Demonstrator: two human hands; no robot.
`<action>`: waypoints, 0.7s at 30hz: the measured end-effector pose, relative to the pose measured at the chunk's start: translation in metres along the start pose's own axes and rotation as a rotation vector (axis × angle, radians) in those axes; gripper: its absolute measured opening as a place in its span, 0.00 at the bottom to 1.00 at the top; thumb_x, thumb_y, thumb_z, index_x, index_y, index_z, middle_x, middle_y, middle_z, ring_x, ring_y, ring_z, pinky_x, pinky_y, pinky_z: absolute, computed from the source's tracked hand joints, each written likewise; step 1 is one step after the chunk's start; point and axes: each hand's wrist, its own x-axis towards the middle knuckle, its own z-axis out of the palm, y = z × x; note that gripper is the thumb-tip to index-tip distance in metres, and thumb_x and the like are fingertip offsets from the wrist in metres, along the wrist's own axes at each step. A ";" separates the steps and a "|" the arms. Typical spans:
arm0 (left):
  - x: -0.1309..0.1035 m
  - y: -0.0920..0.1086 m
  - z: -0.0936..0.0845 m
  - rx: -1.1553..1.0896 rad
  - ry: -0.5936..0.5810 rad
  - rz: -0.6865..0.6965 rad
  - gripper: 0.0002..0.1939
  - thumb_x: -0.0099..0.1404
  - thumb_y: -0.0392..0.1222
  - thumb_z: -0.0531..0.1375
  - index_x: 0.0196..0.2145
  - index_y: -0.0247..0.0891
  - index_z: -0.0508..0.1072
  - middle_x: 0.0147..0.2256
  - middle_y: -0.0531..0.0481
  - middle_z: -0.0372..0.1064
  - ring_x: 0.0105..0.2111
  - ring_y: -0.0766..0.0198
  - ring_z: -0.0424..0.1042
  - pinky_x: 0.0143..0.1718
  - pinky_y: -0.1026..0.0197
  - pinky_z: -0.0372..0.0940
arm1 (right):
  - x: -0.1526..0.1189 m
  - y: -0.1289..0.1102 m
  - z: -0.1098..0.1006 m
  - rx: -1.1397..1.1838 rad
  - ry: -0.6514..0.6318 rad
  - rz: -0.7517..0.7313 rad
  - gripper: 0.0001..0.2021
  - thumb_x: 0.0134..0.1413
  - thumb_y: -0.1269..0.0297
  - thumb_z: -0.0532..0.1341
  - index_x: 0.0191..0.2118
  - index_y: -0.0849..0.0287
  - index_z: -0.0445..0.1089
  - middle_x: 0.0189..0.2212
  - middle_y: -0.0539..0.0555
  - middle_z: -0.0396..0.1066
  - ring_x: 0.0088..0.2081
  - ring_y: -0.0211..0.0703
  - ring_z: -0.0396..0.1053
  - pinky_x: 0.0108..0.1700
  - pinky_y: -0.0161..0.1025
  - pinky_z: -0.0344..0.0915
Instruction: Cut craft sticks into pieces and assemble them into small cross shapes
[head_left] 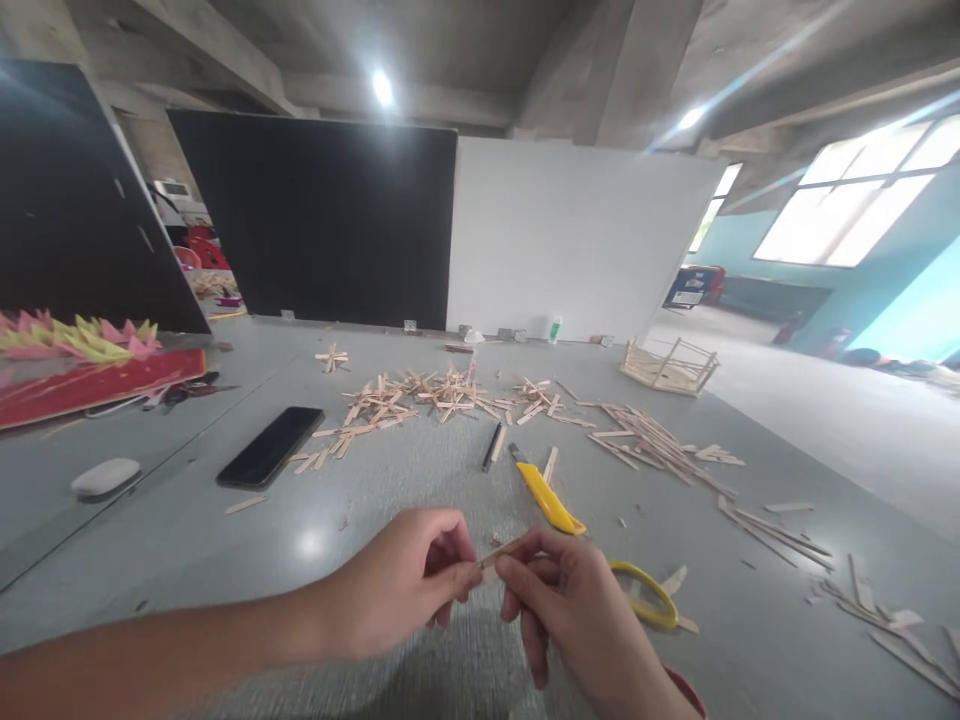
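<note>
My left hand [401,580] and my right hand [566,600] meet just above the table, low in the middle of the head view. Between their fingertips is a short piece of thin wooden craft stick [489,575], pinched from both sides. My fingers cover its ends, and I cannot tell whether it is one piece or two. Beyond my right hand lies a yellow utility knife [547,498], its blade end pointing away. Near the knife are a black pen [493,447] and loose sticks. A yellow ring-shaped thing [646,597] rests close to my right wrist, partly hidden.
Piles of short wooden sticks [450,392] spread across the table [337,545]; longer strips [660,445] lie to the right. A phone [271,448] and a white case [106,477] are on the left. A stick frame [670,367] stands at the right edge. Panels [570,235] rise behind.
</note>
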 end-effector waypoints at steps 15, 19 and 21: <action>0.003 0.001 -0.009 -0.010 0.027 0.034 0.11 0.71 0.47 0.59 0.35 0.37 0.72 0.29 0.54 0.69 0.30 0.65 0.69 0.32 0.65 0.62 | -0.009 0.005 -0.004 0.047 0.088 -0.107 0.25 0.54 0.40 0.69 0.29 0.59 0.67 0.23 0.49 0.74 0.15 0.32 0.68 0.17 0.28 0.65; 0.000 0.003 -0.011 0.176 -0.005 0.147 0.15 0.72 0.47 0.57 0.34 0.37 0.80 0.26 0.53 0.68 0.28 0.64 0.68 0.32 0.64 0.61 | -0.009 0.006 -0.005 0.067 0.104 -0.114 0.25 0.52 0.39 0.70 0.30 0.59 0.69 0.24 0.50 0.75 0.17 0.34 0.70 0.18 0.29 0.69; -0.001 0.000 -0.011 0.290 0.092 0.162 0.16 0.72 0.46 0.56 0.34 0.38 0.81 0.26 0.52 0.70 0.27 0.64 0.67 0.32 0.63 0.61 | -0.008 0.006 -0.007 0.047 0.092 -0.139 0.24 0.52 0.40 0.70 0.30 0.59 0.69 0.26 0.51 0.76 0.20 0.35 0.72 0.20 0.30 0.70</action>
